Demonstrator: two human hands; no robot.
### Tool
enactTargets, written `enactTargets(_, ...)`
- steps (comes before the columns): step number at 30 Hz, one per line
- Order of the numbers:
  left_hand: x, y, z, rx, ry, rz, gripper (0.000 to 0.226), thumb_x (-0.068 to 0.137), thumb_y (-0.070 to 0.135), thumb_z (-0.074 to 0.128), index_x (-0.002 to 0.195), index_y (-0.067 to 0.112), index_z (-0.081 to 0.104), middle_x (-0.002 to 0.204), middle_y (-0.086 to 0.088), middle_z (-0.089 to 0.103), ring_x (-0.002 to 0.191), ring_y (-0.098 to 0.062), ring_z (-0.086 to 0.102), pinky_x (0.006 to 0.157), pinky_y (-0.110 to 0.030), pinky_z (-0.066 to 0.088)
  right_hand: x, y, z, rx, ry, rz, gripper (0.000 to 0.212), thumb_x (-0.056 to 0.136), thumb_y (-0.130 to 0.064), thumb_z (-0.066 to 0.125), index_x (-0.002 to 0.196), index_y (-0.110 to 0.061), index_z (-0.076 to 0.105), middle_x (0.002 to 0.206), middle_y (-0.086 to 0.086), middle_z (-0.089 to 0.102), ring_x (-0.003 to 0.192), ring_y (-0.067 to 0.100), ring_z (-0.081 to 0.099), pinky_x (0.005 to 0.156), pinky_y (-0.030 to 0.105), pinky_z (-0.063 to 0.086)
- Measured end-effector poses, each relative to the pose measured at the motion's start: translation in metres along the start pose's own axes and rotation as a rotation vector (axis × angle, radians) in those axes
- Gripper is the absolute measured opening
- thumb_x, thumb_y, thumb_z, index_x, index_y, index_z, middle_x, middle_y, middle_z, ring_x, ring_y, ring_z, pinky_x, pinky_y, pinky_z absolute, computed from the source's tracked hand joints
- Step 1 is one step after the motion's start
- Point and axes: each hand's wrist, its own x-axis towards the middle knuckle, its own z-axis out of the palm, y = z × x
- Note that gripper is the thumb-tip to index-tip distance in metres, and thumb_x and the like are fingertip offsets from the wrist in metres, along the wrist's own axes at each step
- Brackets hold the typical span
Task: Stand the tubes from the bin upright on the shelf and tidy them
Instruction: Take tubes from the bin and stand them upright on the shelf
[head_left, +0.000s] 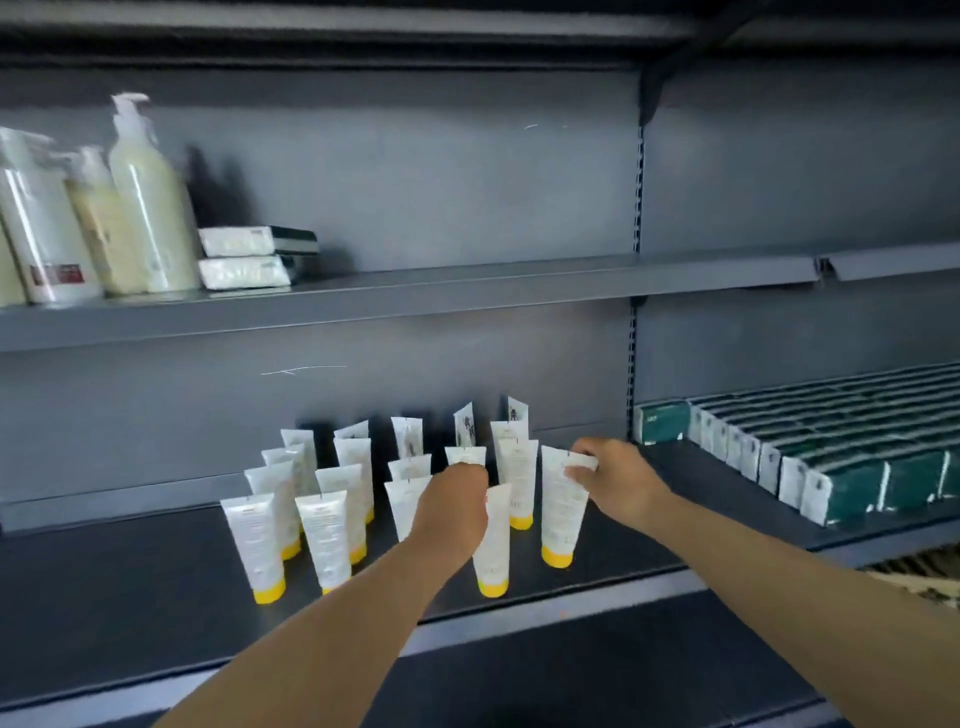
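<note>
Several white tubes with yellow caps (260, 540) stand cap-down in rows on the dark lower shelf (130, 597). My left hand (454, 506) is curled around the top of a front tube (493, 545), which stands upright near the shelf's front edge. My right hand (615, 480) pinches the flat top of the rightmost tube (558, 509), also upright. The bin is not in view.
Green and white boxes (831, 457) fill the lower shelf to the right. On the upper shelf (467, 291) at left stand pump bottles (145, 208) and two stacked white packs (244, 257). A metal upright (635, 312) divides the bays.
</note>
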Motion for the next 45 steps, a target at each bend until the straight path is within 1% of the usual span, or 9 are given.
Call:
enactTargets(3,0.03,-0.004,0.017,0.028,-0.02,-0.065,0.018,0.093,0.003,0.046,0.099,0.007,0.062,0.101,-0.009,0.063,0.089,-0.02,0.058,0.079,-0.026,0.049,0.033,0.006,0.021,-0.067,-0.024,-0.027,0.009,0.094,-0.017,0.051,0.091,-0.02,0.058,0.087,-0.002,0.056,0.082,0.018,0.054,0.066,0.025,0.038)
enactTargets(6,0.049,-0.012,0.031,0.039,-0.043,-0.112,0.016,0.093,0.004,0.048,0.102,0.007,0.06,0.105,-0.008,0.062,0.092,-0.018,0.058,0.079,-0.024,0.047,0.058,0.015,0.041,-0.07,-0.07,-0.03,0.024,0.096,-0.019,0.049,0.118,-0.017,0.058,0.108,0.0,0.062,0.099,0.019,0.058,0.078,0.027,0.044)
enactTargets(9,0.058,-0.018,0.038,0.071,-0.063,-0.136,0.017,0.093,0.005,0.05,0.107,0.007,0.059,0.108,-0.008,0.061,0.1,-0.02,0.059,0.083,-0.025,0.048,0.071,0.026,0.056,-0.1,-0.142,-0.042,0.031,0.096,-0.02,0.05,0.126,-0.02,0.056,0.125,0.003,0.06,0.112,0.021,0.057,0.09,0.031,0.048)
enactTargets(15,0.064,-0.021,0.038,0.099,-0.074,-0.139,0.015,0.093,0.004,0.049,0.105,0.005,0.059,0.106,-0.01,0.062,0.098,-0.022,0.06,0.081,-0.027,0.049,0.08,0.035,0.06,-0.128,-0.172,-0.029,0.037,0.097,-0.017,0.048,0.133,-0.019,0.05,0.133,0.002,0.055,0.117,0.021,0.055,0.086,0.026,0.044)
enactTargets(24,0.062,-0.015,0.037,0.146,-0.059,-0.115,0.031,0.092,0.006,0.055,0.122,0.011,0.055,0.118,-0.006,0.06,0.109,-0.021,0.057,0.092,-0.031,0.05,0.072,0.031,0.042,-0.24,-0.215,-0.078,0.039,0.091,-0.018,0.058,0.13,-0.018,0.051,0.128,0.002,0.058,0.107,0.019,0.059,0.074,0.023,0.047)
enactTargets(30,0.055,-0.009,0.021,0.146,-0.007,-0.103,0.037,0.091,0.014,0.058,0.128,0.012,0.052,0.123,-0.005,0.058,0.116,-0.021,0.054,0.095,-0.031,0.048,0.057,0.02,0.019,-0.278,-0.192,-0.108,0.042,0.09,-0.02,0.062,0.13,-0.016,0.05,0.13,0.002,0.056,0.109,0.018,0.057,0.088,0.029,0.046)
enactTargets(35,0.033,-0.006,0.001,0.124,0.006,-0.069,0.035,0.09,0.013,0.059,0.125,0.011,0.054,0.12,-0.005,0.059,0.113,-0.021,0.055,0.093,-0.032,0.049,0.03,0.007,0.002,-0.316,-0.186,-0.137,0.04,0.089,-0.022,0.062,0.127,-0.016,0.053,0.13,0.001,0.056,0.11,0.016,0.056,0.088,0.027,0.043)
enactTargets(41,-0.036,-0.005,-0.011,0.025,-0.019,-0.035,0.031,0.087,0.014,0.06,0.118,0.012,0.057,0.116,-0.004,0.06,0.112,-0.025,0.055,0.087,-0.033,0.048,-0.032,-0.009,-0.001,-0.386,-0.208,-0.135,0.045,0.086,-0.027,0.066,0.127,-0.018,0.052,0.126,0.002,0.056,0.11,0.019,0.055,0.094,0.032,0.046)
enactTargets(45,-0.128,-0.021,0.032,-0.069,-0.147,-0.11,0.033,0.088,0.017,0.06,0.12,0.015,0.056,0.12,-0.003,0.058,0.114,-0.026,0.055,0.089,-0.037,0.047,-0.104,0.01,0.023,-0.391,-0.3,-0.114,0.04,0.087,-0.022,0.065,0.125,-0.017,0.054,0.123,0.002,0.056,0.1,0.015,0.053,0.088,0.024,0.041)
